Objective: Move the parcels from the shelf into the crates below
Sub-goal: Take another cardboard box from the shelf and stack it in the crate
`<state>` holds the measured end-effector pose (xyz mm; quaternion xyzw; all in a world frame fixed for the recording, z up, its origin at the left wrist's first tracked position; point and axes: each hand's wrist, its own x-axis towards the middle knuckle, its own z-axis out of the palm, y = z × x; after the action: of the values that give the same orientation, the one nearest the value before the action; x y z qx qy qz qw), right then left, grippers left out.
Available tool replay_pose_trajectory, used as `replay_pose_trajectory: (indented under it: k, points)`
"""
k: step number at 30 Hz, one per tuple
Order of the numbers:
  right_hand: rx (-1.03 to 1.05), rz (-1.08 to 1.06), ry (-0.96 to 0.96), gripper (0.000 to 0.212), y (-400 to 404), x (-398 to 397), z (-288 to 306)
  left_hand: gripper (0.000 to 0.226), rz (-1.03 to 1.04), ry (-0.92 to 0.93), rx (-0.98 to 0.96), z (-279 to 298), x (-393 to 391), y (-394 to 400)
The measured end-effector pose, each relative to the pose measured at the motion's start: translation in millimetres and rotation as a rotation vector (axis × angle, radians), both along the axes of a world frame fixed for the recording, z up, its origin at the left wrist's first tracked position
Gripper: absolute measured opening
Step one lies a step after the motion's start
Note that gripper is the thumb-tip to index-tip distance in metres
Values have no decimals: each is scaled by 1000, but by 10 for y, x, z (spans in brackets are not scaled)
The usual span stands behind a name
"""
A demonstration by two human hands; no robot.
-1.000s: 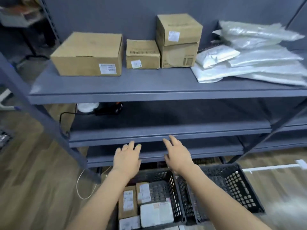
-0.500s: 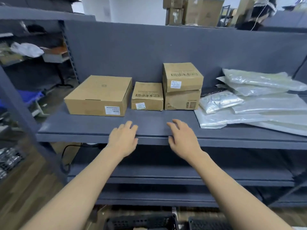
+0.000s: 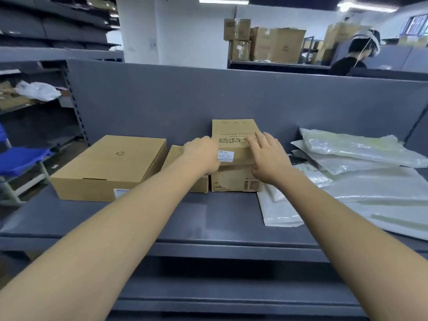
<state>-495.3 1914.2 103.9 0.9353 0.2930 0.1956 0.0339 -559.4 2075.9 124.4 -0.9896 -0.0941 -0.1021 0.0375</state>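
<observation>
On the grey shelf [image 3: 231,218] a small cardboard box [image 3: 234,132] with a white label sits stacked on a second box [image 3: 234,180]. My left hand [image 3: 203,156] lies against the top box's left side, thumb on its front face. My right hand [image 3: 268,158] touches its right side and top with spread, straight fingers. A low small box [image 3: 172,156] stands just left of the stack, partly hidden by my left arm. Further left is a large flat box [image 3: 111,163]. The crates are out of view.
Several white and clear plastic mailer bags [image 3: 359,163] are piled on the right of the shelf. A grey back panel [image 3: 208,98] closes the shelf behind the boxes. A blue chair [image 3: 20,158] stands at the left. Another person [image 3: 354,54] sits beyond the panel.
My view rose from the crates on the floor to the top shelf. Both hands moved up and forward from the shelf's front edge onto the top stacked box.
</observation>
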Motion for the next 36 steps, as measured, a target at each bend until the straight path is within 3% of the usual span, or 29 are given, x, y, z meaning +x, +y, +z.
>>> replay_pose_trajectory:
  k: [5, 9, 13, 21, 27, 33, 34, 36]
  points:
    - [-41, -75, 100, 86, -1, 219, 9, 55, 47, 58, 29, -56, 260, 14]
    - [123, -68, 248, 78, 36, 298, -109, 61, 48, 77, -59, -176, 358, 15]
    - [234, -27, 260, 72, 45, 307, -183, 71, -3, 19, -266, -312, 426, 13]
    - [369, 93, 229, 65, -14, -49, -102, 67, -35, -160, -247, -281, -64, -18]
    - [587, 214, 155, 74, -135, -936, -354, 75, -84, -306, -594, -651, -1064, -148]
    - [821, 173, 171, 72, -412, -1983, -1031, 36, -14, -454, -1032, -923, -2035, -414]
    - [851, 155, 156, 72, -450, -2128, -1119, 36, 24, -446, -1101, -945, -2128, -430]
    - [882, 138, 126, 73, -508, -2348, -1260, 59, 79, -360, -1200, -988, -2249, -408]
